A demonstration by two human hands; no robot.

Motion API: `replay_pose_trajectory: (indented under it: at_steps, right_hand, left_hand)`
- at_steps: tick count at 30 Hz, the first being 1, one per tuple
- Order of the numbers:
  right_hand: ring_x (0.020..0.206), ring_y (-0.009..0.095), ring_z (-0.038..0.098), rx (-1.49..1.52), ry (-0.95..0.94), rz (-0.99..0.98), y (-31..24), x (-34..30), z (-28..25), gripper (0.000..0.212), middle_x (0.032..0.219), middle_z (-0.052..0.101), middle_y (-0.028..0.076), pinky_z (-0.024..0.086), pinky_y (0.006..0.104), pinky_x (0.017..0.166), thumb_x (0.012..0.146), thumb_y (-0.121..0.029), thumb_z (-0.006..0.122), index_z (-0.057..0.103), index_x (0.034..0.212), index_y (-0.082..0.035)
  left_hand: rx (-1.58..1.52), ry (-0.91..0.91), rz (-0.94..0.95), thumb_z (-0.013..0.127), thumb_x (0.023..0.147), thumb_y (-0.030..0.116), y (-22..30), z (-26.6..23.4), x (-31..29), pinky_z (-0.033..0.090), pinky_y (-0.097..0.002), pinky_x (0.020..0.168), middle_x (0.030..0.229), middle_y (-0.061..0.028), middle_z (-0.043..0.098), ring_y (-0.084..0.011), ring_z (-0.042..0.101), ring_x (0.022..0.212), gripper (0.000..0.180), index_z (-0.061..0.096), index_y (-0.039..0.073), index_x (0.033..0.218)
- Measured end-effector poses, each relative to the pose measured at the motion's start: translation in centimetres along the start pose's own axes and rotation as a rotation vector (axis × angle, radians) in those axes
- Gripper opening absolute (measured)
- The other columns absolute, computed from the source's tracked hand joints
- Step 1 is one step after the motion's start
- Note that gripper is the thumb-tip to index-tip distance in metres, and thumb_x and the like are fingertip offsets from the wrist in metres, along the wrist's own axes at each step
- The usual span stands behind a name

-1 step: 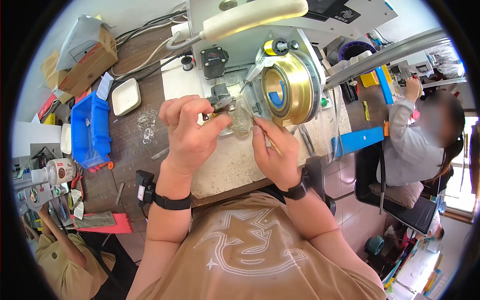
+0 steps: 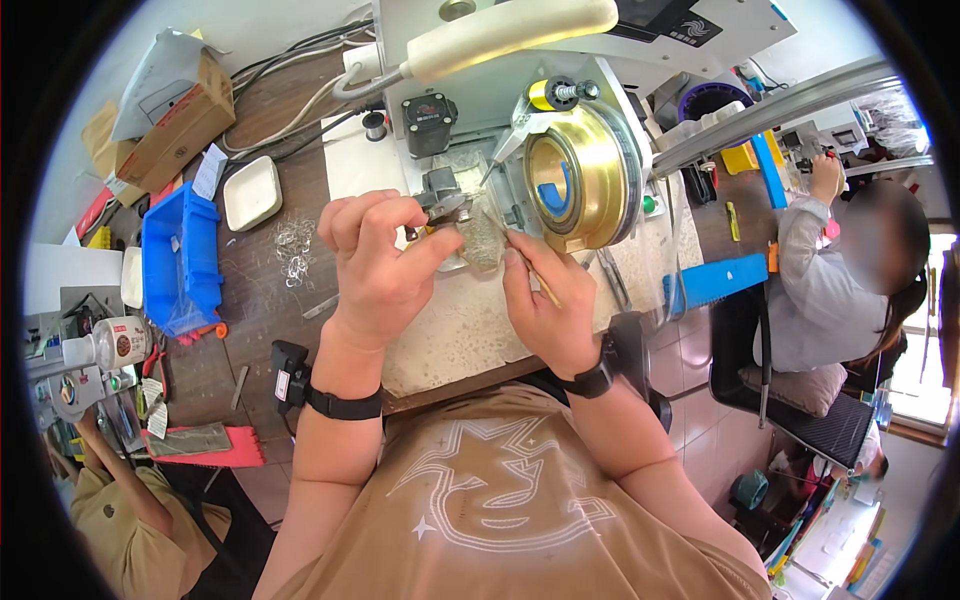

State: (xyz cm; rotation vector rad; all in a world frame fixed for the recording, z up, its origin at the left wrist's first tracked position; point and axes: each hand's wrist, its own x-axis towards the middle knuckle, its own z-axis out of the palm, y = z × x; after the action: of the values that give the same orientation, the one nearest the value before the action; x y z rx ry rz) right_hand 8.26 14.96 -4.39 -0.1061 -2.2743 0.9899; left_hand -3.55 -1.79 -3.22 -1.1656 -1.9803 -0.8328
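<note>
Tan and slender, a straight rod-like hand tool [image 2: 547, 289] lies in the right hand [image 2: 553, 310], over the pale worktop sheet and just in front of the machine. Grip, right: closed on the rod, thumb and fingers around it. Its far end points toward a translucent, rough-textured mass [image 2: 483, 243]; composition not resolvable, and whether the tip touches it cannot be told.

Left hand [image 2: 378, 265]: fingers curled, thumb and forefinger brought near each other beside a dark grey metal fixture [image 2: 440, 187], angular, dull-surfaced. Grip, left: cannot tell whether anything is pinched; the parts there are small, dark and partly covered by the fingers.

Right of the fixture: a wide gold-coloured ring-shaped spool [image 2: 581, 158], smooth and glossy, with a curved blue piece [image 2: 551, 197] inside its opening. Behind the fixture, a boxy black block [image 2: 428, 124], matte, print on its face. Above, a cream tubular handle [image 2: 510, 38] crosses the machine, whose upper part is cut off by the frame.

Sheet [image 2: 450, 335] beneath: cream, speckled; part lies under hands and machine. Metal tweezers [image 2: 614, 280] lie beside the right hand.

Farther left, on dark wood-grain tabletop: a loose tangle of fine, shiny strands [image 2: 293, 250], a shallow white dish [image 2: 252, 193] with rounded corners, and a blue plastic bin [image 2: 182, 258], contents unclear.
</note>
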Motion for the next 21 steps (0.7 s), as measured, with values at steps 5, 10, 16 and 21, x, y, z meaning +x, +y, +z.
replay_pose_trajectory:
  at_steps: [5,10,16,21]
  right_hand:
    - [0.074,0.037,0.067,-0.001,0.022,-0.005,0.75,0.23,1.05,0.025,0.085,0.068,0.018,0.052,0.0418,0.064,0.088,0.002,0.069,0.068,0.113,0.0]
    - [0.074,0.039,0.066,-0.046,-0.034,-0.029,0.81,0.47,0.96,0.026,0.088,0.069,0.018,0.052,0.0435,0.066,0.087,0.003,0.067,0.066,0.113,0.001]
    - [0.077,0.04,0.065,-0.109,-0.065,-0.076,0.76,0.38,0.84,0.031,0.093,0.067,0.018,0.052,0.0457,0.068,0.085,0.004,0.067,0.065,0.116,0.0]
    - [0.078,0.04,0.065,-0.087,-0.071,-0.063,0.73,0.32,0.82,0.03,0.094,0.066,0.018,0.052,0.0458,0.069,0.085,0.004,0.067,0.065,0.115,0.0]
  left_hand:
    - [-0.008,0.002,0.004,0.076,0.059,0.003,-0.08,0.04,-0.05,0.037,-0.042,0.087,0.097,-0.0011,0.05,-0.0259,0.053,0.101,0.03,0.076,0.023,0.081]
    - [-0.007,0.005,0.004,0.077,0.059,0.003,0.0,-0.03,0.03,0.037,-0.042,0.087,0.097,-0.0011,0.05,-0.0259,0.053,0.101,0.03,0.076,0.023,0.081]
    - [-0.016,0.005,0.001,0.076,0.06,0.002,0.0,-0.01,0.05,0.037,-0.0422,0.086,0.097,-0.0015,0.05,-0.0261,0.053,0.1,0.03,0.076,0.023,0.081]
    - [-0.016,-0.003,-0.001,0.077,0.06,0.002,0.0,-0.03,0.07,0.037,-0.0423,0.087,0.097,-0.0018,0.051,-0.0265,0.053,0.1,0.03,0.077,0.022,0.081]
